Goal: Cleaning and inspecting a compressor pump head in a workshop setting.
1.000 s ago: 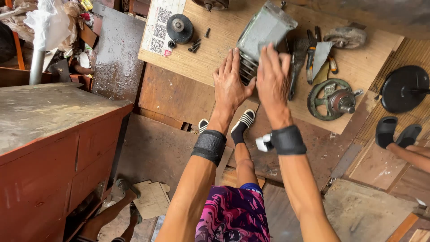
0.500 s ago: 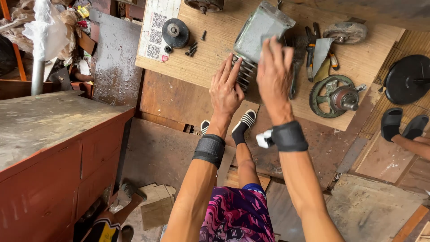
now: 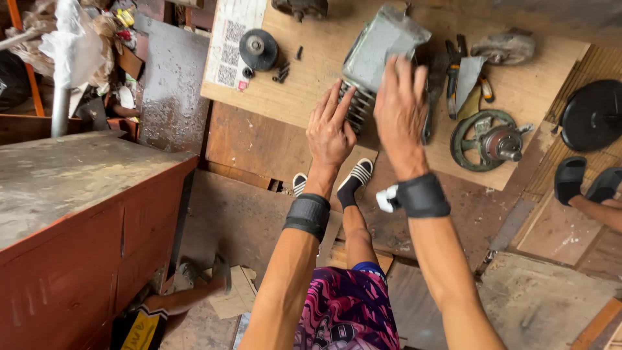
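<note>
My left hand point(image 3: 330, 126) is stretched out with fingers apart, its fingertips at the ribbed lower end of a grey metal motor housing point(image 3: 379, 48) lying on a plywood board point(image 3: 311, 91). My right hand point(image 3: 400, 110) is raised over the housing's right side, fingers spread and holding nothing. Both wrists wear black bands point(image 3: 308, 216). Whether either hand touches the housing I cannot tell.
On the board lie a black round disc point(image 3: 258, 48), small bolts point(image 3: 282, 71), hand tools point(image 3: 461, 74), a caster wheel point(image 3: 504, 46) and a spoked pulley point(image 3: 487, 140). A dusty red cabinet point(image 3: 78, 214) stands left. Another person's sandalled feet point(image 3: 586, 181) are right.
Both hands have reached further forward toward the grey housing, and the view has shifted slightly so the board sits lower and closer.
</note>
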